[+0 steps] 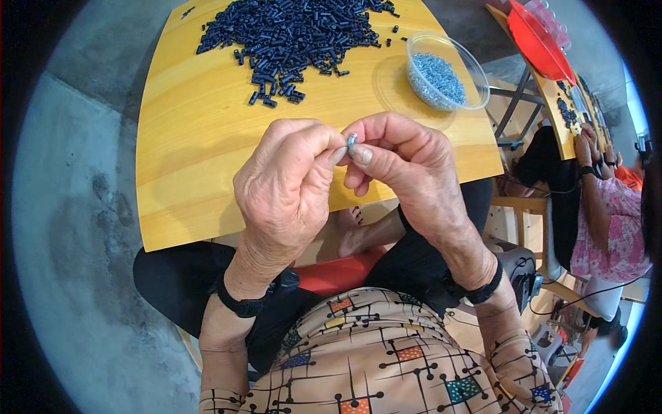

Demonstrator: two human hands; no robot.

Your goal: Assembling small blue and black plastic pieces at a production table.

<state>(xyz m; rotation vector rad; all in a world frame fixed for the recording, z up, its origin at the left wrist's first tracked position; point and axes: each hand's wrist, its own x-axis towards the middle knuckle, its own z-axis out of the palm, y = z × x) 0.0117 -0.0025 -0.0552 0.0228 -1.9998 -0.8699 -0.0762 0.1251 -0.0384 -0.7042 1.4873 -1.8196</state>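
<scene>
My left hand (289, 176) and my right hand (410, 169) meet over the near edge of the yellow table (200, 172), fingertips touching. Between my right thumb and index finger is a small silvery metal piece (352, 140), screw-like in size and shine. The left thumb and index finger are pinched against it from the other side; whatever lies between them is hidden. Beyond the hands, a heap of small black plastic pieces (293, 34) spreads over the far part of the table. To the right stands a clear round bowl (476, 86) holding many small silvery metal pieces (438, 79).
Several black pieces (276, 91) lie loose at the heap's near edge. Below the table edge are my dark-trousered legs (186, 272) and something red (341, 272). On the right, another person (610, 228) sits at a second table (555, 103) bearing a red basin (541, 41).
</scene>
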